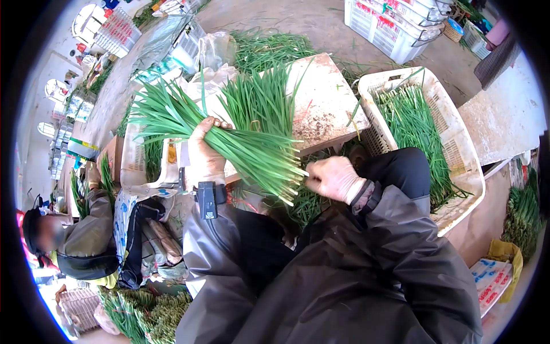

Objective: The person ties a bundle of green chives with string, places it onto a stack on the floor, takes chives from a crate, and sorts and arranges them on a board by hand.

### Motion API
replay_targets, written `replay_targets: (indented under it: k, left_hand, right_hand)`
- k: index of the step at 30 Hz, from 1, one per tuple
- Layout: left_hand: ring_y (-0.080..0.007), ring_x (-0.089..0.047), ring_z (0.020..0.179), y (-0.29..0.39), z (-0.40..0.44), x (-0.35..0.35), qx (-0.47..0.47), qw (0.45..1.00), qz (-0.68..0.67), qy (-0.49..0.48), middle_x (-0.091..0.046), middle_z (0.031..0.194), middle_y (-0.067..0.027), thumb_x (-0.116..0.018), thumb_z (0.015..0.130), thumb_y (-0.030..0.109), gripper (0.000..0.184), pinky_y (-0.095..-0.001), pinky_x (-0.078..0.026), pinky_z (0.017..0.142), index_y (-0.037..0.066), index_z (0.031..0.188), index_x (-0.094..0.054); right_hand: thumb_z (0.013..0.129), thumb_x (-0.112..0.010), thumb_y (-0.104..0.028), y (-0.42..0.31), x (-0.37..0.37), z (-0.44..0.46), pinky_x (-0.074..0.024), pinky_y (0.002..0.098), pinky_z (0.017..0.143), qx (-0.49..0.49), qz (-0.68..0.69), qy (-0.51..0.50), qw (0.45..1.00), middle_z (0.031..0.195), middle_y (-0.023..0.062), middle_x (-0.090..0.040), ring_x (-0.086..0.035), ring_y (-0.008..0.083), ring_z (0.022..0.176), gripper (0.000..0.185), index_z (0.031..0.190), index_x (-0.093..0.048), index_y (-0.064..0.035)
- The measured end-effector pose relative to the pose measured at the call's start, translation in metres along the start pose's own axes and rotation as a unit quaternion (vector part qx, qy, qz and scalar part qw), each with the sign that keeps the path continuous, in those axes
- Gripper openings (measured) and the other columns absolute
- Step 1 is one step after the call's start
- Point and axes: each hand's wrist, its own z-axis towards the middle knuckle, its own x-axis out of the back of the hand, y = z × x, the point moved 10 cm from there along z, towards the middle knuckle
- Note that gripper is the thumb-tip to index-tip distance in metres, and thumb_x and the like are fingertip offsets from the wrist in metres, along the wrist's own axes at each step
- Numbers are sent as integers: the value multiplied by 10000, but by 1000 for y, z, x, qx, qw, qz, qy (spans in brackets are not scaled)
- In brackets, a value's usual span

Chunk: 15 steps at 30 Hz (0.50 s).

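Note:
My left hand (207, 150) is wrapped round a thick bunch of garlic chives (246, 150), held slantwise. The leaf tips spread to the upper left and the pale stem ends point to the lower right. My right hand (335, 179) is right beside those stem ends with its fingers curled together; what they pinch, if anything, is hidden. Behind the held bunch, another pile of garlic chives (260, 100) lies on a dirt-specked white board (323, 106) in front of me.
To my right a white plastic crate (458, 143) holds more chives. Loose greens (269, 51) lie on the floor beyond the board. Stacked white crates (378, 28) stand at the back. At the left a co-worker (86, 241) sits holding greens, with bundled chives (146, 312) nearby.

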Motion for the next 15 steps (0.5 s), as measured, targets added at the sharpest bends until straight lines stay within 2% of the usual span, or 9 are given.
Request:
replay_targets:
  k: [1,3,4,7,8,9,10,12,15]
  left_hand:
    - [-250,-607,793,0,0,1,0,1000,9,9,-621,813,-95,-691,884,65,93,-390,-523,834,1,866,-626]
    - [-255,-618,791,-4,0,2,5,1000,8,9,-626,822,-108,-692,882,35,90,-383,-543,819,-23,913,-631]
    - [-255,-619,790,-8,0,2,9,1000,3,9,-626,824,-110,-694,881,30,96,-383,-547,820,-27,925,-630]
    - [-240,-623,780,-27,-9,-5,36,999,-12,34,-625,844,-117,-702,880,5,141,-364,-570,784,-38,985,-619]
    - [-236,-626,775,-37,-16,-13,49,998,-12,49,-625,844,-114,-705,879,6,147,-359,-573,775,-36,989,-617]
    - [-232,-628,770,-48,-22,-17,63,996,-12,65,-624,845,-111,-708,879,6,152,-354,-575,766,-35,993,-616]
    - [-228,-636,765,-62,-25,-13,80,993,0,92,-633,864,-102,-713,879,14,191,-349,-578,764,-46,1037,-623]
    - [-225,-656,777,-76,-29,-18,81,993,38,74,-659,879,-106,-733,871,21,210,-339,-581,760,-52,1051,-652]
    - [-226,-670,778,-97,-39,-26,97,989,75,88,-672,865,-99,-743,884,42,178,-336,-580,774,-31,1030,-671]
  right_hand:
    - [872,-682,-253,9,21,-1,-565,475,684,-13,0,128,992,811,103,-713,-712,343,755,137,901,-650,-124]
    - [872,-688,-205,36,40,-5,-567,493,687,-91,62,193,975,833,105,-722,-706,365,757,101,880,-632,-120]
    - [891,-723,-227,48,40,-4,-580,473,754,-138,151,180,962,923,142,-737,-721,366,843,195,1010,-660,-87]
    - [901,-766,-330,30,48,4,-560,451,925,-66,311,185,930,1138,192,-717,-702,358,1067,485,1259,-620,-37]
    - [884,-795,-432,18,43,7,-464,445,1100,-35,275,143,950,1355,237,-616,-589,365,1292,791,1463,-473,1]
    - [857,-801,-508,11,38,9,-380,457,1180,-14,241,130,962,1475,268,-506,-482,402,1395,935,1513,-403,26]
    - [841,-792,-562,4,35,11,-356,465,1195,8,215,128,968,1493,290,-474,-451,421,1414,1008,1521,-374,54]
    - [781,-770,-695,-4,24,16,-314,487,1216,22,167,95,981,1517,343,-412,-390,466,1444,1196,1539,-307,107]
    - [748,-778,-716,-9,16,21,-309,507,1211,16,158,51,986,1523,358,-387,-361,486,1453,1249,1544,-286,111]
